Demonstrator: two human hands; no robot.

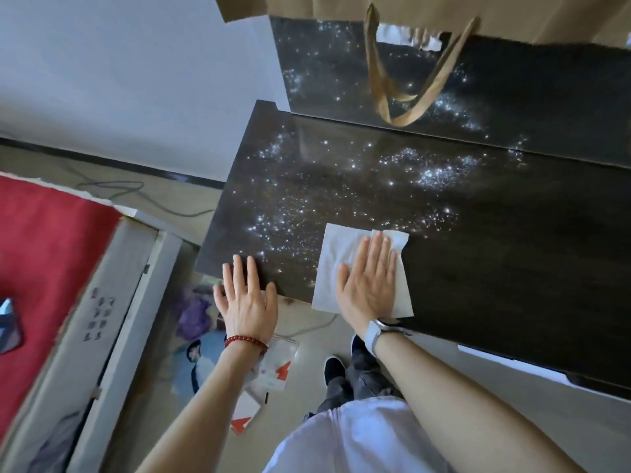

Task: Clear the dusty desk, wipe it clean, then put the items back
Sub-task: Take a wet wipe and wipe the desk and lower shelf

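Your right hand lies flat and open on the white tissue, pressing it onto the dusty dark counter at frame centre. Your left hand rests open, fingers spread, on the counter's lower-left corner.

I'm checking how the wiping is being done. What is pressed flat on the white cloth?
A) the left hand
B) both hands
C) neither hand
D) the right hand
D: the right hand, with the watch on its wrist, lies open on the white cloth, while the left hand rests on the bare desk edge.
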